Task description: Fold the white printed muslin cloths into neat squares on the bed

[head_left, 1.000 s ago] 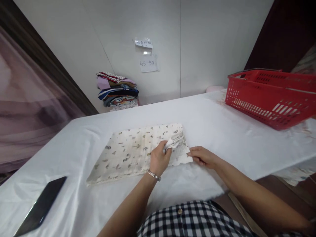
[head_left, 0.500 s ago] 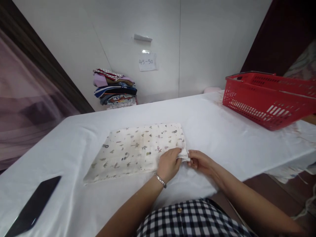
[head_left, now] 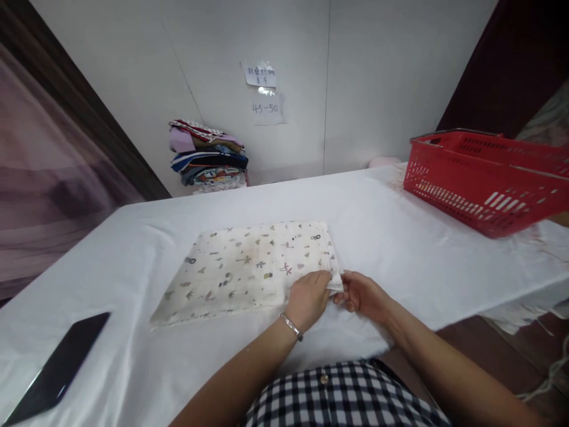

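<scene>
A white cloth (head_left: 240, 267) printed with small leaves, rainbows and other figures lies folded flat on the white-covered table. My left hand (head_left: 309, 299), with a silver bracelet at the wrist, is closed on the cloth's near right corner, its fingertips pressing the folded layers. Right beside it, my right hand (head_left: 364, 298) has its thumb and fingers curled around the outer edge of that same corner. The fingertips are partly hidden there, and the layers between them hardly show.
A black phone (head_left: 60, 367) lies at the left front of the table (head_left: 377, 219). Folded fabrics (head_left: 208, 155) are stacked at the back left, against the wall. A red plastic basket (head_left: 471, 184) stands at the right. Paper notes (head_left: 269, 108) hang on the wall.
The cloth's corner, bunched up before, now lies flatter. My right hand has shifted slightly left, closer under the corner. My left hand stays on the cloth. The upper wall note now hangs flat.
</scene>
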The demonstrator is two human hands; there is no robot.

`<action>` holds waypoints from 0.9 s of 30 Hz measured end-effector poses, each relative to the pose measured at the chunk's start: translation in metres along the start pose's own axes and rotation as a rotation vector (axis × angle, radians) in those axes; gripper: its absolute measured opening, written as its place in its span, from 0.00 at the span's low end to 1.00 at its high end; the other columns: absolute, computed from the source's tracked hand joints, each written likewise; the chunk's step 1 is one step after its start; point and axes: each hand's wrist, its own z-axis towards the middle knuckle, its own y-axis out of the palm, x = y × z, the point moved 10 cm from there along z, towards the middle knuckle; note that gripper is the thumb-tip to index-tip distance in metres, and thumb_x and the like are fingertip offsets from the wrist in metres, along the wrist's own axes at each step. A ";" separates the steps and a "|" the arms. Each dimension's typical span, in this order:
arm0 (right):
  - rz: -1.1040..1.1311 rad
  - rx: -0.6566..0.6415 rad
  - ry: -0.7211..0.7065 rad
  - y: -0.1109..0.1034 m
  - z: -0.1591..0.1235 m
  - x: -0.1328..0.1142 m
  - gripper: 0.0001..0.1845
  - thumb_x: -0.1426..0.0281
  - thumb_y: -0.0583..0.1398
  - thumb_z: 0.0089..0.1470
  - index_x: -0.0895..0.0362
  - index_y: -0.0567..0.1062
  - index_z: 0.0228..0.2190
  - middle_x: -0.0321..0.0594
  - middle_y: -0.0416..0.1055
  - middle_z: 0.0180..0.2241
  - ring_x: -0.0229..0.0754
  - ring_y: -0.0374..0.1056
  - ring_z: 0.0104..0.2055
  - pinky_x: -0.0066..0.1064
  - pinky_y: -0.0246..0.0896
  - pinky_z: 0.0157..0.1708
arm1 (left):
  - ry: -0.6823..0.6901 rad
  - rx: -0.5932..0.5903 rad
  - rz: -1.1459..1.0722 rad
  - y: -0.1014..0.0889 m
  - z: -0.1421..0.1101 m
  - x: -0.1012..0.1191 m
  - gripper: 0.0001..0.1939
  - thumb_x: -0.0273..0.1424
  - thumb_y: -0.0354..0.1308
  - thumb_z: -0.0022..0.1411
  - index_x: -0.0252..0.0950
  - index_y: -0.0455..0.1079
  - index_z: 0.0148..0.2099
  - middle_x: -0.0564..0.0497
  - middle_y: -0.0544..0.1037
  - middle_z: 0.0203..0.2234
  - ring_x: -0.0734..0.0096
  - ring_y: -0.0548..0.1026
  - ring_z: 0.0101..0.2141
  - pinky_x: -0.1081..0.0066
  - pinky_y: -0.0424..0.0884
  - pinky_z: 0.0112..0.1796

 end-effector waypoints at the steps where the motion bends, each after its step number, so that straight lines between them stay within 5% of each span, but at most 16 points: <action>1: -0.025 0.015 0.008 0.001 -0.001 0.001 0.18 0.57 0.56 0.52 0.59 0.71 0.35 0.42 0.71 0.31 0.37 0.69 0.27 0.19 0.52 0.13 | 0.017 -0.016 0.008 0.002 0.000 0.003 0.12 0.25 0.50 0.57 0.37 0.63 0.45 0.49 0.74 0.39 0.66 0.71 0.40 0.67 0.68 0.40; 7: -0.246 0.201 -0.058 -0.011 -0.003 0.001 0.14 0.60 0.61 0.48 0.59 0.70 0.31 0.39 0.70 0.26 0.33 0.63 0.21 0.18 0.49 0.12 | 0.100 -0.059 0.016 0.008 -0.005 0.017 0.12 0.26 0.50 0.59 0.36 0.62 0.46 0.49 0.73 0.41 0.67 0.70 0.43 0.66 0.67 0.42; 11: -0.250 0.244 -0.073 -0.018 -0.001 0.000 0.11 0.63 0.62 0.47 0.59 0.69 0.28 0.38 0.68 0.24 0.33 0.62 0.21 0.21 0.49 0.13 | 0.061 -0.033 0.056 0.004 -0.011 0.007 0.12 0.25 0.48 0.59 0.35 0.62 0.46 0.49 0.74 0.39 0.66 0.71 0.41 0.66 0.67 0.40; 16: -0.277 0.263 -0.054 -0.022 -0.005 0.000 0.11 0.64 0.61 0.47 0.59 0.69 0.26 0.38 0.65 0.22 0.34 0.59 0.21 0.23 0.49 0.13 | 0.010 -0.013 0.100 -0.006 -0.037 -0.031 0.14 0.22 0.48 0.58 0.35 0.65 0.46 0.46 0.74 0.40 0.67 0.70 0.43 0.66 0.67 0.43; 27: -0.283 0.281 0.009 -0.026 -0.010 0.003 0.12 0.64 0.63 0.44 0.56 0.71 0.31 0.39 0.67 0.26 0.36 0.60 0.22 0.24 0.53 0.12 | -0.247 0.122 0.331 -0.074 -0.120 -0.135 0.19 0.19 0.48 0.55 0.36 0.68 0.48 0.47 0.74 0.46 0.65 0.68 0.50 0.63 0.65 0.49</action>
